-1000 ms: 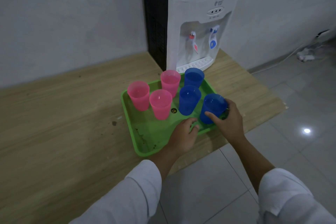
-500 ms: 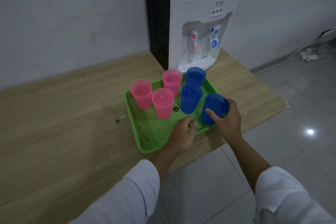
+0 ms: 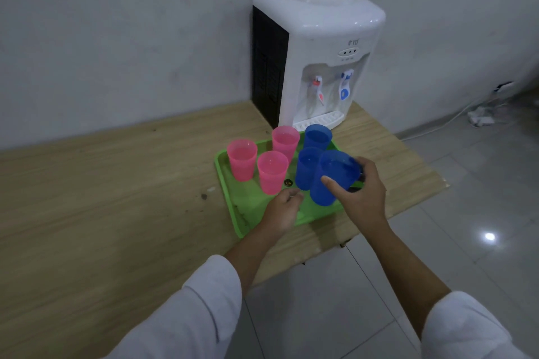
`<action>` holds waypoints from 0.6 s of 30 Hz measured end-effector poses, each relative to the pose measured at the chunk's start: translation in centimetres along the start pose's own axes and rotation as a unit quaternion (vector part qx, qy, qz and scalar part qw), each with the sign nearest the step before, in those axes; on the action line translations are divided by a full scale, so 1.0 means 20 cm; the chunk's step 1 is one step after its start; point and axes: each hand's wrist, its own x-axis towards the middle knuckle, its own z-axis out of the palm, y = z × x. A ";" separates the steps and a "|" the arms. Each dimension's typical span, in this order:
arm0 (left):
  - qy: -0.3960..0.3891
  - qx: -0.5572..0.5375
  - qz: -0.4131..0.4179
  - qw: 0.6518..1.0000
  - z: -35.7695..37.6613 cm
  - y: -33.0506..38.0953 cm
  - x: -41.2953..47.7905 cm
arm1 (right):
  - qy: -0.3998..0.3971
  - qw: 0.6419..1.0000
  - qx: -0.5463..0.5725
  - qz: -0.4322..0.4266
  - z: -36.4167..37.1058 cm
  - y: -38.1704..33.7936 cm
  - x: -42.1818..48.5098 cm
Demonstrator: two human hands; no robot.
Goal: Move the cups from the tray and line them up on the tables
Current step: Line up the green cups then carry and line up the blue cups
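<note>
The nearest blue cup [image 3: 332, 178] has just been raised from the green tray [image 3: 253, 204]. Half a second ago it stood on the tray's near right corner, and now it is held clear of the tray floor, tilted, above that same corner. The grip of the right hand [image 3: 361, 198] is wrapped round the cup's wall: the thumb is laid across the near side, and the fingers are mostly hidden behind it. The left hand [image 3: 283, 211] has been kept on the near part of the tray, fingers loosely curled and nothing seen pinched; it is judged to be steadying the tray. Three pink cups [image 3: 242, 159] and two other blue cups [image 3: 318, 135] are left upright in a close cluster on the far half. No cup is seen standing on the table [image 3: 116, 183] yet, so the first transfer is judged to be under way. The cups are of translucent, thin-walled plastic, smooth and tapered towards the base; whether anything is inside them cannot be told. The tray is of glossy moulded plastic with a raised rim, rounded corners and dark specks on its floor. The table is surfaced in a pale wood-grain finish, flat and marked with a few dark spots.
</note>
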 end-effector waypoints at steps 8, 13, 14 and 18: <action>-0.008 -0.161 0.006 0.987 -0.22 0.09 -0.18 | -0.055 0.996 0.004 -0.072 0.15 -0.31 -0.06; 0.040 -0.186 0.030 0.981 -0.48 0.09 -0.36 | -0.106 0.988 0.022 -0.110 0.34 -0.53 -0.15; 0.051 -0.195 0.029 0.979 -0.53 0.09 -0.38 | -0.112 0.987 0.026 -0.116 0.38 -0.56 -0.17; 0.097 -0.207 0.047 0.972 -0.79 0.07 -0.56 | -0.162 0.978 0.064 -0.118 0.59 -0.74 -0.30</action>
